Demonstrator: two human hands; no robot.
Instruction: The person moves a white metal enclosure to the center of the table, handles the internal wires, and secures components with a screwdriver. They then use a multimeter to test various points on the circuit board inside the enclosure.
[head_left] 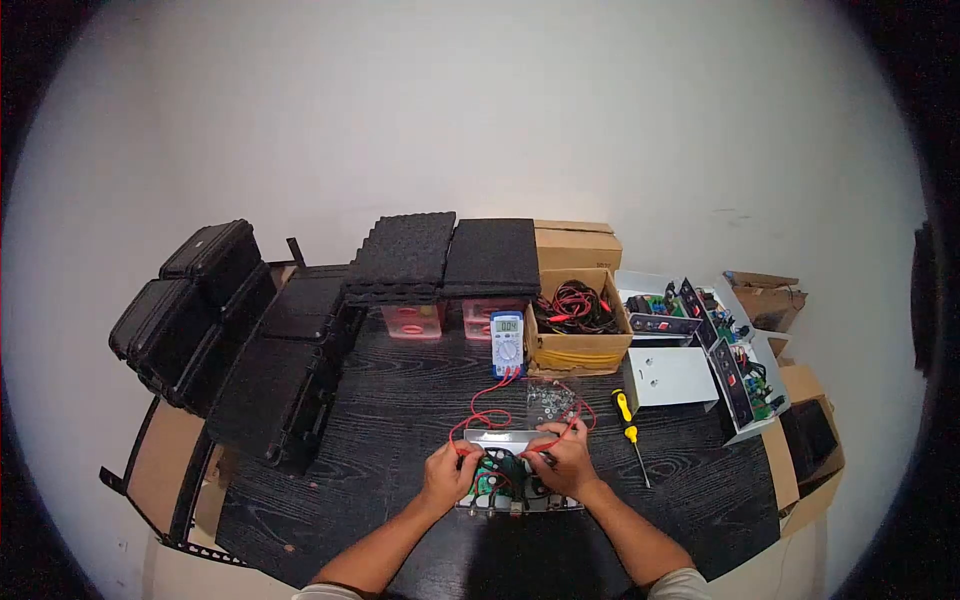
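An opened metal chassis with a green circuit board lies on the black table in front of me. My left hand is closed on a red test lead at the chassis's left side. At the right side, my right hand pinches another red test lead. Both leads run to a blue and white multimeter, which stands upright behind the chassis with digits on its display. The probe tips are too small to make out against the board. A clear bag of small screws lies just beyond my right hand.
A yellow and black screwdriver lies to the right. Behind it are a white metal cover and several opened units with circuit boards. A cardboard box holds cables. Black cases stand at left; foam sheets cover pink-fronted drawers.
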